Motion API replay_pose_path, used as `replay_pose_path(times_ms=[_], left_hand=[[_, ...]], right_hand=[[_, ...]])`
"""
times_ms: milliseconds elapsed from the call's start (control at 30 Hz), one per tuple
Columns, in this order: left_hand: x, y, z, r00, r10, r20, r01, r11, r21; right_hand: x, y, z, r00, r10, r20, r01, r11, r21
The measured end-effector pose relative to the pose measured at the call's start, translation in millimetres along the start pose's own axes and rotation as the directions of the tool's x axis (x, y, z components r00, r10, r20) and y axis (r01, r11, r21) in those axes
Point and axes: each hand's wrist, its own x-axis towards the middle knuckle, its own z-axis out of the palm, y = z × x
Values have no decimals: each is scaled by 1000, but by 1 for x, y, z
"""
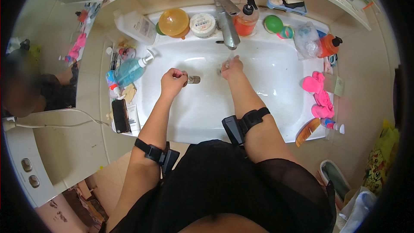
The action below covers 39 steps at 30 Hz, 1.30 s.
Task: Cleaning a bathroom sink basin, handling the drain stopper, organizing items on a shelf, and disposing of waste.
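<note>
My left hand [174, 81] pinches a grimy, cylindrical drain stopper [194, 80] by its round end, over the left half of a white washbasin [207, 116]. The stopper lies sideways, its narrower body pointing right. Beneath the spout of a metal faucet [228, 22], my right hand [233, 67] is held with curled fingers, and what looks like water falls onto it. Whether anything sits inside those fingers is hidden. Just left of that hand, part of the dark drain hole [220, 71] shows in the basin.
Along the back rim stand a yellow bowl [174, 22], a white round tub [202, 25] and an orange soap pump bottle [246, 21]. A blue pump bottle [129, 72] and a phone [120, 116] line the left rim. Rightward are a pink headband [320, 98] and a comb [307, 132].
</note>
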Motion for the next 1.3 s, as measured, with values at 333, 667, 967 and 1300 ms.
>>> replay_pose_path(times_ms=[333, 667, 967, 1300], left_hand=[[0, 2, 1, 1000, -10, 8, 10, 1000, -19], [-4, 3, 0, 999, -21, 29, 21, 1000, 16], [-9, -2, 2, 1000, -15, 27, 14, 999, 42], [-7, -10, 3, 998, 14, 58, -14, 1000, -6]], right_hand=[[12, -6, -22, 964, 119, 236, -105, 992, -72], [27, -14, -18, 968, 79, 238, -92, 995, 42], [33, -9, -14, 937, 183, 298, -179, 983, -41], [23, -21, -19, 973, 161, 163, -88, 920, -382]])
